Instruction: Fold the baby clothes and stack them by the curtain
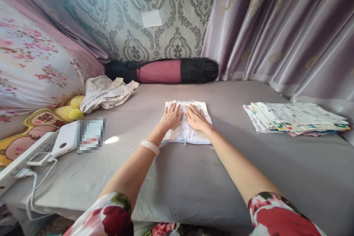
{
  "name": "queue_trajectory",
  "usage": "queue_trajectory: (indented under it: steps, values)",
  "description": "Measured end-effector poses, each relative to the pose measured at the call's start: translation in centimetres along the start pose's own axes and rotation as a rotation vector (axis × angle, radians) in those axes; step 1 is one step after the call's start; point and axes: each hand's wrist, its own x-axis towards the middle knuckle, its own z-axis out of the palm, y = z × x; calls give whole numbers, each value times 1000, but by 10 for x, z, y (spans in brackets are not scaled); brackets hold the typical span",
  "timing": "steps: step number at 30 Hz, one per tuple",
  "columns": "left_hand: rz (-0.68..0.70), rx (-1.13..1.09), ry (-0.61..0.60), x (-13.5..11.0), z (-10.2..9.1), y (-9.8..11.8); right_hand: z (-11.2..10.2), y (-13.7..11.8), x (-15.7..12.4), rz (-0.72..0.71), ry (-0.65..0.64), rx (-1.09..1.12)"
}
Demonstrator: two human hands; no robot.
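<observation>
A small white baby shirt [190, 138] with pale blue edging and thin tie strings lies flat on the grey sheet in front of me. On its left half rests my left hand [172, 117], palm down with the fingers stretched out. My right hand [196, 117] lies flat on the right half in the same way. Neither hand grips the cloth. The shirt's front edges meet between the two hands, and the parts under my palms are hidden.
Folded printed clothes [295, 116] are stacked at the right. A crumpled pale garment pile [107, 94] lies at the left, near a yellow plush toy [69, 110]. A power strip [41, 147] with cables borders the left edge. Along the wall lies a black and pink rolled bag [160, 70].
</observation>
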Motion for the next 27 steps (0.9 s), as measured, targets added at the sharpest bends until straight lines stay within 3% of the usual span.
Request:
queue_trajectory:
  steps: [4, 9, 14, 21, 27]
  values:
    - [124, 27, -18, -30, -8, -2, -2, 2, -28, -123, -7, -52]
    - [222, 52, -10, -55, -3, -2, 8, -2, -48, -211, -4, -95]
    - [254, 52, -33, -59, 2, -1, 18, -4, -49, -205, 36, -121]
    - [242, 59, -19, -59, 0, 0, 15, -6, -49, -190, 12, -122]
    - [250, 42, -50, -78, -5, 3, 7, -11, -72, -225, -52, -88]
